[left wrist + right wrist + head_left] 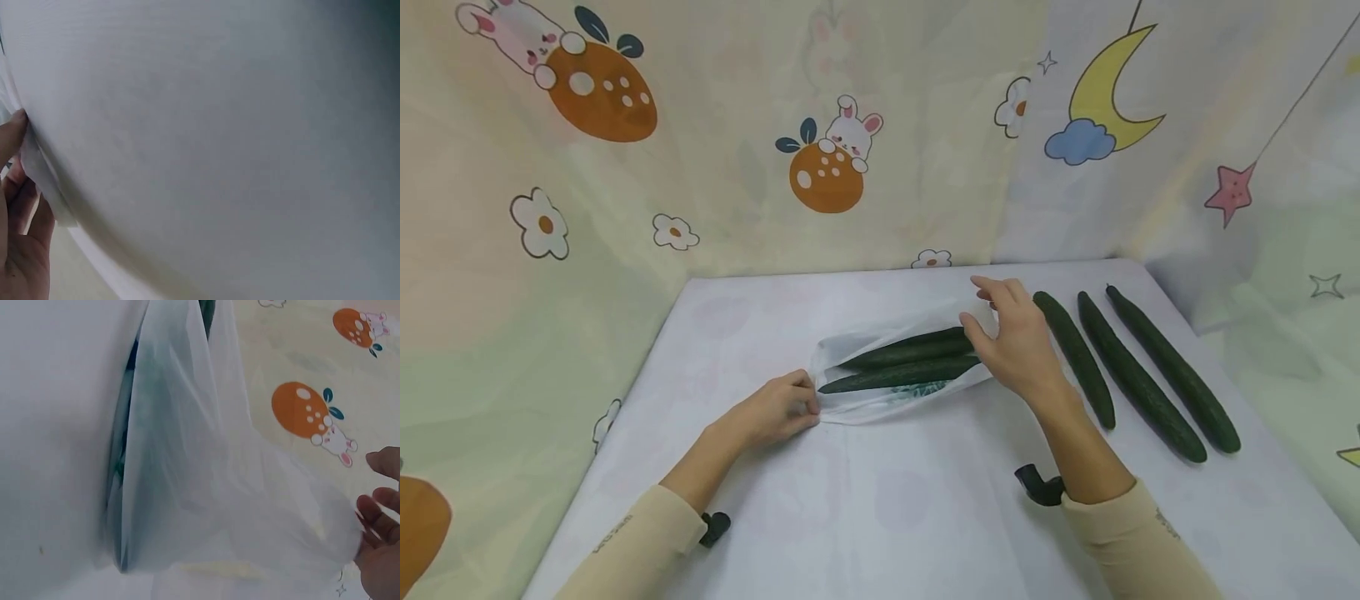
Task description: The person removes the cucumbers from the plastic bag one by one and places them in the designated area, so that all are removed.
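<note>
A white translucent plastic bag [868, 408] lies flat on the table with two long dark green cucumbers [902, 372] in its opening. My left hand [781, 408] pinches the left edge of the bag, thumb on one side and fingers on the other; the left wrist view shows this hand [25, 206] at its left border. Over the bag's right end, my right hand [1018, 342] has its thumb and forefinger spread apart. In the right wrist view, the fingers of that hand [382, 550] are beside the end of the bag [250, 500], with the thumb clear of it.
Three more cucumbers lie side by side to the right of my right hand: a near one [1078, 358], a middle one [1138, 383] and an outer one [1176, 371]. A white cloth covers the table [880, 517]. Behind it hangs a printed curtain [722, 167].
</note>
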Demonstrator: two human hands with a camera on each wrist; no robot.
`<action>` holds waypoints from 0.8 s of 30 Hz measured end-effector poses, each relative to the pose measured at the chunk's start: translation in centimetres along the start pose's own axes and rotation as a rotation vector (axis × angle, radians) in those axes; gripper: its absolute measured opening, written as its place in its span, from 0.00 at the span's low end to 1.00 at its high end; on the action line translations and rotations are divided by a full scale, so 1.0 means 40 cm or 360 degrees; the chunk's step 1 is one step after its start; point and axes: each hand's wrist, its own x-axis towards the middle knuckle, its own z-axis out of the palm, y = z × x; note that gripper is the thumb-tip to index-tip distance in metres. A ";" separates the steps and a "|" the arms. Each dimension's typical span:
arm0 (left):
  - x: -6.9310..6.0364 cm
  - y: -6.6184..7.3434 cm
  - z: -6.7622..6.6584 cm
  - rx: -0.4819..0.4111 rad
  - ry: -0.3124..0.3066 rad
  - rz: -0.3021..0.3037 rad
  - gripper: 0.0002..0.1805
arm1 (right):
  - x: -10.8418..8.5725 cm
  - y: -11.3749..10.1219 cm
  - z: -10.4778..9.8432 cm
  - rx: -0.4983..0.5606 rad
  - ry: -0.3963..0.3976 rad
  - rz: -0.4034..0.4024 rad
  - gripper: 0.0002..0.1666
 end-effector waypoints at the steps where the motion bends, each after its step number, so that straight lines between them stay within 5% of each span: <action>1: 0.000 -0.003 -0.001 -0.0016 0.0004 0.0000 0.06 | 0.003 -0.005 0.007 0.0021 0.0011 -0.0036 0.29; 7: 0.000 -0.022 0.007 -0.0038 0.0085 0.0055 0.08 | 0.014 -0.028 0.057 0.0179 0.0020 -0.0280 0.29; 14: -0.003 -0.038 0.011 -0.0067 0.0090 0.0058 0.06 | 0.027 -0.022 0.123 0.0410 -0.0291 -0.0535 0.27; 19: -0.008 -0.039 0.009 -0.0107 0.0073 0.0015 0.05 | 0.026 0.015 0.153 0.0543 -0.0553 -0.0527 0.28; 24: -0.012 -0.042 0.009 -0.0123 0.0063 -0.0004 0.03 | 0.015 0.066 0.165 0.0572 -0.0809 -0.0332 0.27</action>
